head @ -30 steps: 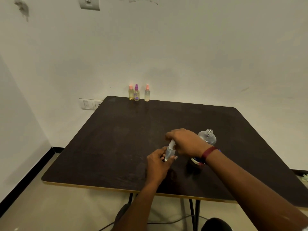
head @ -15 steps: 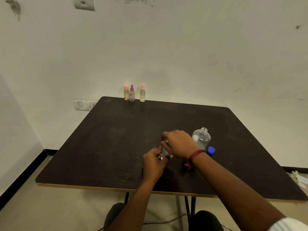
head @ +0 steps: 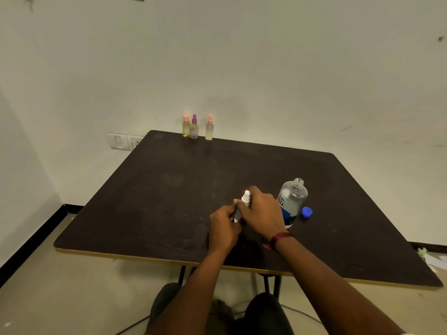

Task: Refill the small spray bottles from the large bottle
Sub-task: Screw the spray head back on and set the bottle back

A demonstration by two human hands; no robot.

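A small clear spray bottle with a white top stands near the table's front middle. My left hand grips its lower body, and my right hand curls round its white spray top from the right. Most of the bottle's body is hidden by the fingers. The large clear bottle with a blue label stands uncapped just right of my right hand. Its blue cap lies on the table beside it.
Three small spray bottles stand at the table's far edge against the wall: a pink-topped yellow bottle, a purple-topped bottle and a pink-topped pale bottle. The dark table has a pale front edge. Wall sockets sit at the left.
Both hands stay on the small spray bottle. Its white top shows more above my right hand. The camera has shifted, so the large bottle's label and blue cap are now in view.
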